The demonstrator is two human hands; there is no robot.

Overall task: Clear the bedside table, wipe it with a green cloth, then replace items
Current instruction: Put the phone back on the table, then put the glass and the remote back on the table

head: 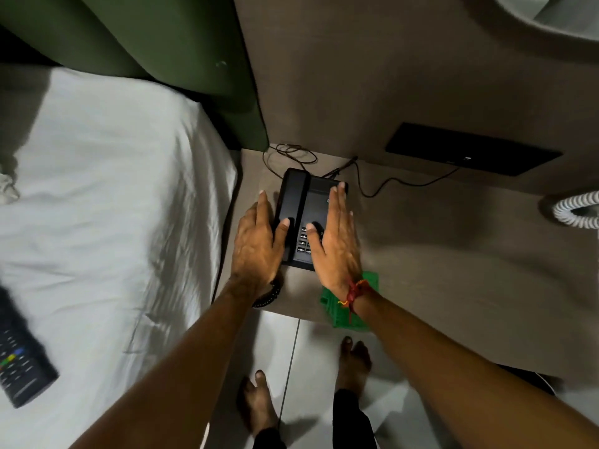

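A black desk telephone (303, 202) sits on the grey-brown bedside table (437, 254), near its left back corner. My left hand (257, 244) clasps the phone's left side, thumb on the handset. My right hand (337, 241) clasps its right side, thumb resting on the keypad. A green cloth (363, 319) lies at the table's front edge, partly under my right wrist. The phone's cords (382, 184) trail to the wall behind.
A white bed (107, 205) lies to the left with a black remote control (19, 358) on it. A green headboard (181, 50) stands behind. A white coiled cord (575, 210) shows at the right edge. A black wall panel (470, 150) sits above the table. My bare feet stand on floor tiles.
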